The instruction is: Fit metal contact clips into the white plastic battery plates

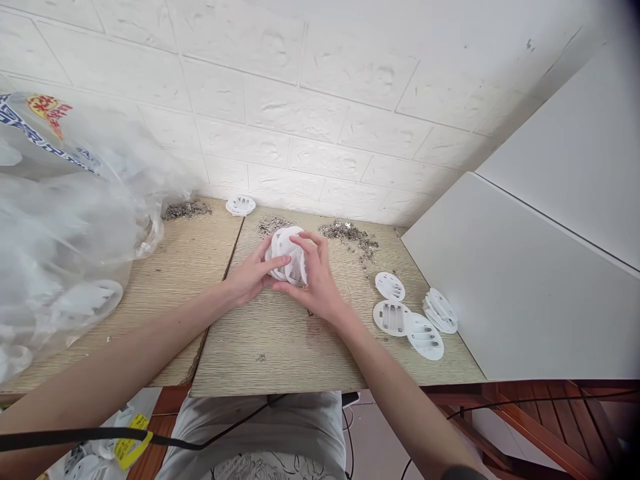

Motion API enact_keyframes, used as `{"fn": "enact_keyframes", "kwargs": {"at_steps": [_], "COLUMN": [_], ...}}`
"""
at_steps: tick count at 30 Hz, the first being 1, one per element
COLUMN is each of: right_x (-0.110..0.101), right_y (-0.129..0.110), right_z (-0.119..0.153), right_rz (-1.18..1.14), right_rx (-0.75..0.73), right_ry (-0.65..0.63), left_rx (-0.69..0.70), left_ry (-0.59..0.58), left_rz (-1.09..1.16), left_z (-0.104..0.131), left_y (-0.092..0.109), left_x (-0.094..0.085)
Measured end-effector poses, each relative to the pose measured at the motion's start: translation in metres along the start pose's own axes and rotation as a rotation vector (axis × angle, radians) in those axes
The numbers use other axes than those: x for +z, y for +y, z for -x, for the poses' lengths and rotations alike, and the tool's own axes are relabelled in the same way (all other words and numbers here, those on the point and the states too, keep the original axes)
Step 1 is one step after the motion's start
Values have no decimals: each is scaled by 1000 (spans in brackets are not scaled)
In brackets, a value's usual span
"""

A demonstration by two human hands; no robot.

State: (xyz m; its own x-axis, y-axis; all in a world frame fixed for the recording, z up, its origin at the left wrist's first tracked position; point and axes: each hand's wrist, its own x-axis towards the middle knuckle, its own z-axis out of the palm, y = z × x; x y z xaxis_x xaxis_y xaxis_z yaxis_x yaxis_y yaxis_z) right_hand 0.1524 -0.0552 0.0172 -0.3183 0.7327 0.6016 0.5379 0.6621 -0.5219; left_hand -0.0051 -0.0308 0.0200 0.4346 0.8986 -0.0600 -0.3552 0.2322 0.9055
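Observation:
A bunch of round white plastic battery holders [283,248] is held between my two hands above the middle of the table. My left hand [255,270] grips the bunch from the left, its thumb lying across the front. From the right, my right hand [317,277] curls around the same bunch, fingers over the top and thumb below. How many pieces are in the bunch I cannot tell. To the right lie several similar battery holders [391,318], with battery slots and metal contacts facing up. Another small stack [440,311] leans by the white panel.
Heaps of small metal contacts [350,235] lie along the wall, with another heap [187,209] at left. One battery holder [241,205] sits at the back. A large clear plastic bag [75,220] of white parts fills the left. A white panel [530,280] bounds the right side.

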Motion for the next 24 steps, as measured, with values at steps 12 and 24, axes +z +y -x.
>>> {"fn": "enact_keyframes", "kwargs": {"at_steps": [12,24], "right_x": [-13,-8], "right_y": [7,18], "right_z": [-1,-1], "right_rz": [-298,-537], "right_rx": [112,346], "right_ry": [-144,-127], "left_rx": [-9,-10], "left_ry": [-1,-58], "left_rz": [9,-21], "left_z": [0,2], "left_y": [4,1], "left_x": [-1,-2]}}
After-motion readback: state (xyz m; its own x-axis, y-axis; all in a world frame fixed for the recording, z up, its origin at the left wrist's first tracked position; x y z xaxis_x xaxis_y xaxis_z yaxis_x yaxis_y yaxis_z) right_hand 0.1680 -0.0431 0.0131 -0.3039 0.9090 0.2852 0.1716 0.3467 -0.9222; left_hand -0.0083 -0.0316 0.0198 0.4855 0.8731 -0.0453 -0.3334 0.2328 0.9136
